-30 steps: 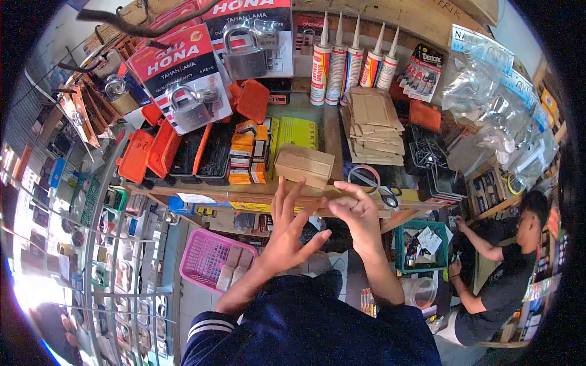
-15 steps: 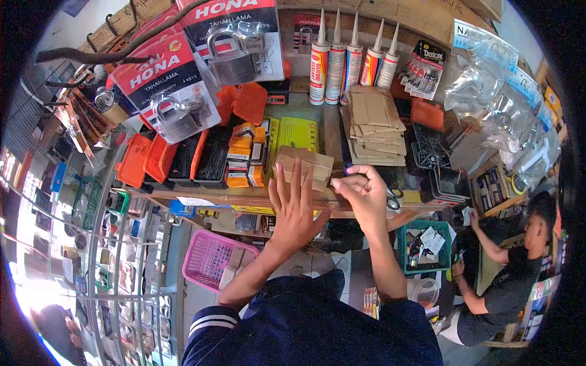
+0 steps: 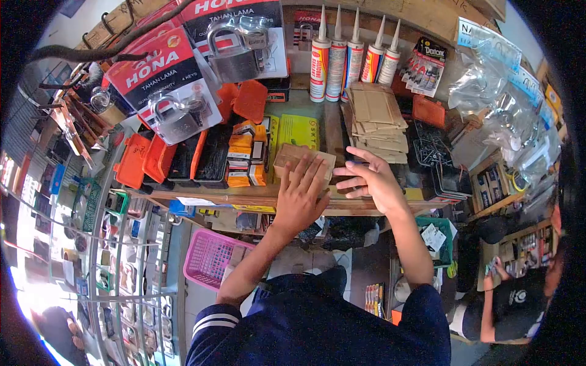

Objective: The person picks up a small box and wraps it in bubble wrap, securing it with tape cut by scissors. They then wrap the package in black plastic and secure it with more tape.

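Note:
A small brown cardboard box (image 3: 287,157) lies near the front edge of the wooden counter. My left hand (image 3: 300,194) rests on it with fingers stretched out flat, covering much of its top. Just right of the box, my right hand (image 3: 377,183) hangs in the air, fingers spread and nothing in them. Behind that hand sits a stack of flattened brown cardboard pieces (image 3: 377,125). A yellow-green packet (image 3: 299,131) lies beyond the box, and small orange-and-white boxes (image 3: 247,155) stand to its left.
Sealant tubes (image 3: 334,70) stand along the back. Padlocks in packaging (image 3: 180,116) hang at left above orange-lidded cases (image 3: 162,158). A black bin of small hardware (image 3: 436,149) is at right. Below are a pink basket (image 3: 204,259) and a green basket (image 3: 444,259). Another person (image 3: 513,302) sits at lower right.
My right hand has opened from a pinch at the box's right side and moved slightly right. My left hand has shifted a little right on the box. The other person's posture has changed.

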The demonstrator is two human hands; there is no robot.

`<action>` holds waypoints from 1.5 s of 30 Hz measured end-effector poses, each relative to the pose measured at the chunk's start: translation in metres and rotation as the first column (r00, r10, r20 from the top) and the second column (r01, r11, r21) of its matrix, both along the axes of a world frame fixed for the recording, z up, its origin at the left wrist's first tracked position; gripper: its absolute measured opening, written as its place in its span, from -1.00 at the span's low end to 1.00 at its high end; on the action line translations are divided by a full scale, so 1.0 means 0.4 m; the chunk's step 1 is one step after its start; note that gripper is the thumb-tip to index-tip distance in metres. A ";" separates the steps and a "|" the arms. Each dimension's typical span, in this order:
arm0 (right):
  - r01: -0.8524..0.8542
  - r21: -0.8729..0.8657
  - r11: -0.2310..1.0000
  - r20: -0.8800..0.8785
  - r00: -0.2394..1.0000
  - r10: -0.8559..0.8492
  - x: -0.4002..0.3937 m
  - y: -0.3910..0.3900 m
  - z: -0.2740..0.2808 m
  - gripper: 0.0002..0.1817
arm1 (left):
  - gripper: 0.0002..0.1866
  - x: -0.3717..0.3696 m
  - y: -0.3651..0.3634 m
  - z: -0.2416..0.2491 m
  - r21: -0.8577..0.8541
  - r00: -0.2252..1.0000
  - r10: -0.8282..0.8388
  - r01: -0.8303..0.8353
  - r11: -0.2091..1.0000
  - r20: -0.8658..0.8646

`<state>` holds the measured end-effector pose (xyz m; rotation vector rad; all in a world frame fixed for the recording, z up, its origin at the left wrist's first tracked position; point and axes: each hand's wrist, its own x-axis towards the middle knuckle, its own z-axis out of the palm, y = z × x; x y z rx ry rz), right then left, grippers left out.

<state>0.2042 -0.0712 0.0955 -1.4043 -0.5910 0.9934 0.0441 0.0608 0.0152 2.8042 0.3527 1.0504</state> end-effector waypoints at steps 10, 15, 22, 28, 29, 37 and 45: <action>-0.124 -0.111 0.986 -0.090 0.989 0.114 0.044 0.018 0.049 -0.31 | -0.24 0.005 0.001 0.011 -0.031 0.999 -0.028 0.029 0.999 0.043; -0.126 -0.138 0.982 -0.106 0.988 0.112 0.038 0.020 0.076 -0.34 | -0.30 0.007 0.003 0.007 0.008 0.999 -0.021 0.020 1.000 0.047; -0.154 -0.150 0.977 -0.121 0.983 0.136 0.048 0.023 0.075 -0.33 | -0.33 0.010 -0.001 0.009 0.016 0.999 0.006 -0.007 1.000 0.031; -0.138 -0.124 0.983 -0.167 0.979 0.116 0.062 0.021 0.044 -0.44 | -0.36 0.013 -0.002 0.005 0.051 0.999 0.033 -0.033 0.998 0.013; -0.138 -0.124 0.983 -0.166 0.979 0.117 0.063 0.018 0.035 -0.44 | -0.36 0.012 -0.003 0.005 0.053 0.999 0.036 -0.037 0.998 0.014; 0.055 -0.026 0.998 -0.107 0.993 -0.058 0.006 -0.054 -0.037 -0.35 | -0.38 0.012 0.002 0.001 0.064 0.999 0.030 -0.032 0.997 0.023; 0.059 -0.022 0.998 0.848 0.530 -0.012 -0.170 -0.038 -0.053 -0.28 | -0.35 0.007 0.003 -0.002 0.033 1.000 0.020 -0.020 0.999 -0.001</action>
